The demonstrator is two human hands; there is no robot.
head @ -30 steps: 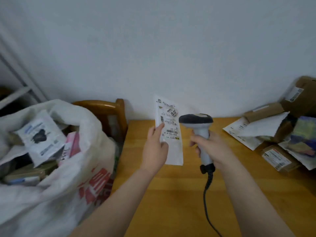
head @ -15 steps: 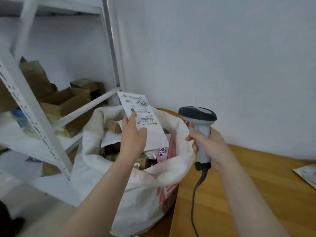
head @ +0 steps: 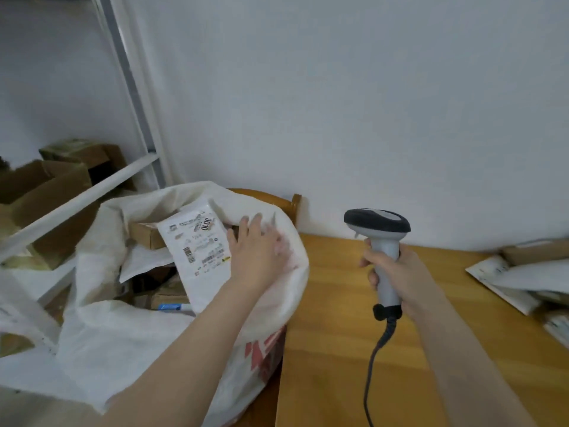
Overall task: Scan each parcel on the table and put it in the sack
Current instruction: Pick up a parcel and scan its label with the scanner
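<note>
**The parcel (head: pixel 200 251) sits in the sack (head: pixel 123 349)**

Head view: white, label up, it lies tilted on the boxes (head: pixel 144 234) inside. The left hand (head: pixel 258 257) is at its right edge, fingers straight, slightly spread. The right hand (head: pixel 400 278) curls round the scanner (head: pixel 377 224) above the table (head: pixel 338 349); more parcels (head: pixel 517 272) lie far right.

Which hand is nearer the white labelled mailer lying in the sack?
Left. The left hand lies against the right edge of the mailer at the mouth of the sack; the right hand grips the scanner over the table, well clear.
</note>
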